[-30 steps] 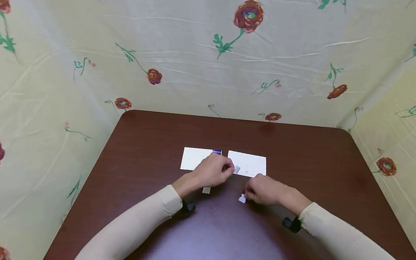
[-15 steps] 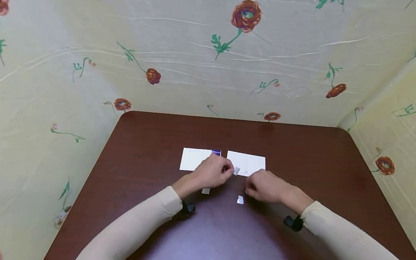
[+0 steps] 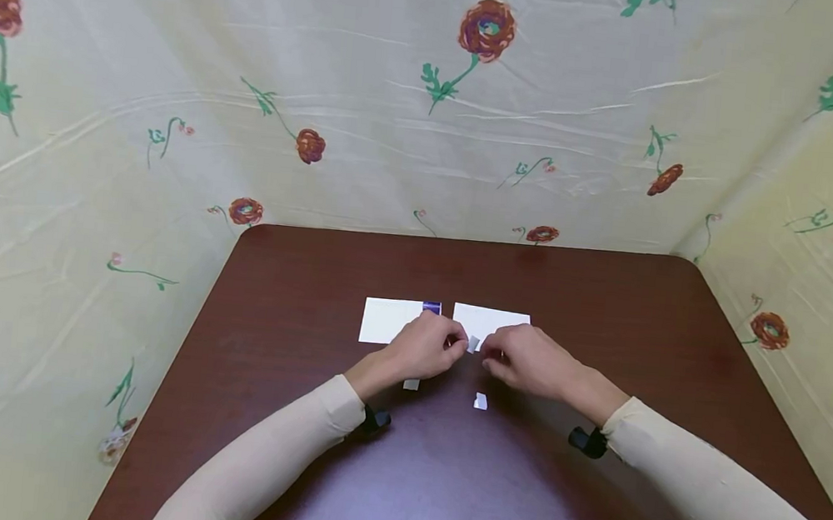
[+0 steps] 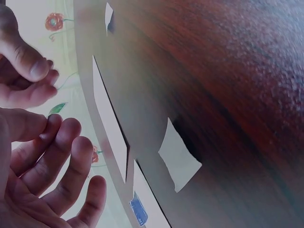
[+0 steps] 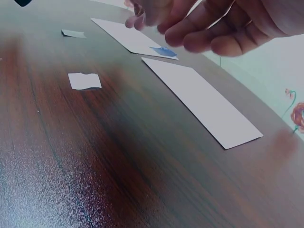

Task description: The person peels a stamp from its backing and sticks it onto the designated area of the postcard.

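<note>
My left hand (image 3: 429, 345) pinches a small stamp-like sticker (image 3: 473, 344) between thumb and index finger; its green face (image 4: 58, 109) peeks out in the left wrist view, the rest hidden by the fingertips. Facing it, my right hand (image 3: 531, 361) has loosely bent fingers, its thumb and fingertips close to that sticker. Behind the hands lie two white cards, a left one (image 3: 384, 321) and a right one (image 3: 501, 317). A blue-purple sticker (image 3: 432, 307) sits in the left card's upper right corner. The right card shows a blank face (image 5: 199, 102) in the right wrist view.
Two small white paper scraps lie on the brown table (image 3: 425, 478): a left scrap (image 3: 411, 384) below my left hand and a right scrap (image 3: 481, 401) with a ragged edge. A flowered curtain (image 3: 373, 80) surrounds the table's back and sides.
My right hand has let go of the right scrap, leaving it on the table, and moved up and left toward the sticker. The left hand keeps its pinch in about the same place.
</note>
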Action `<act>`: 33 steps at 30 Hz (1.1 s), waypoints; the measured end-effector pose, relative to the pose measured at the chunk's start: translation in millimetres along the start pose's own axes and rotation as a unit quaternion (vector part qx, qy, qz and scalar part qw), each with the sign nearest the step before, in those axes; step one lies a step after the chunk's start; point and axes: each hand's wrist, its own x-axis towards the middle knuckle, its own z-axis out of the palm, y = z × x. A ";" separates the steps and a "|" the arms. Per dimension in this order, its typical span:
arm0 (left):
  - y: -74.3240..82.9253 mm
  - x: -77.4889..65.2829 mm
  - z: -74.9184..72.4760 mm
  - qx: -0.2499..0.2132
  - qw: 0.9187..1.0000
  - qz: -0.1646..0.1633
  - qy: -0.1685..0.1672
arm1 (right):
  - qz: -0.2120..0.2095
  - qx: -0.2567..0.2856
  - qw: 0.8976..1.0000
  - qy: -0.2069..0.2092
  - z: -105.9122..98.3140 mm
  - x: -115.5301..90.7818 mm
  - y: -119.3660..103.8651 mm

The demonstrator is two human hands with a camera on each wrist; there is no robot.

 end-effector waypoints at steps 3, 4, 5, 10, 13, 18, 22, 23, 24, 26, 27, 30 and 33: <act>0.4 0.0 4.4 0.006 1.000 0.006 0.001 | -0.006 -0.004 1.000 0.022 2.2 -0.6 0.3; 0.4 0.0 4.5 0.006 1.000 0.007 0.001 | -0.005 -0.004 1.000 0.026 2.0 0.1 0.1; 0.4 0.0 4.5 0.005 1.000 0.009 0.002 | -0.006 -0.005 1.000 0.030 1.9 0.6 -0.3; 0.5 -0.7 4.6 0.004 1.000 0.014 -0.001 | -0.011 -0.011 0.999 0.037 3.3 2.5 -1.4; 0.9 -1.5 4.3 0.000 1.000 0.016 -0.005 | -0.013 -0.011 0.999 0.036 4.7 3.1 -2.0; 1.4 -2.4 4.4 -0.007 1.000 0.021 -0.006 | -0.011 -0.005 0.999 0.037 5.3 3.4 -4.3; 0.7 -2.8 5.7 -0.010 1.000 0.025 -0.004 | -0.010 -0.006 0.999 0.040 6.3 3.1 -4.7; 0.3 -2.9 6.1 -0.010 1.000 0.025 -0.003 | -0.011 -0.007 0.999 0.041 6.5 3.2 -4.5; -0.1 -3.1 6.3 -0.010 1.000 0.025 -0.003 | -0.012 -0.008 0.999 0.042 6.8 3.3 -4.3; -0.6 -3.2 6.6 -0.012 1.000 0.026 -0.002 | -0.015 -0.008 0.999 0.045 7.4 3.2 -3.8; -0.8 -3.3 6.9 -0.012 1.000 0.026 -0.003 | -0.017 -0.007 0.999 0.047 7.7 3.1 -3.6; -0.6 -3.2 7.7 -0.016 0.999 0.027 -0.007 | -0.020 -0.008 0.998 0.052 8.8 3.0 -3.1; 0.2 -3.4 8.7 -0.017 0.999 0.028 -0.010 | -0.018 -0.010 0.998 0.062 9.8 3.2 -3.2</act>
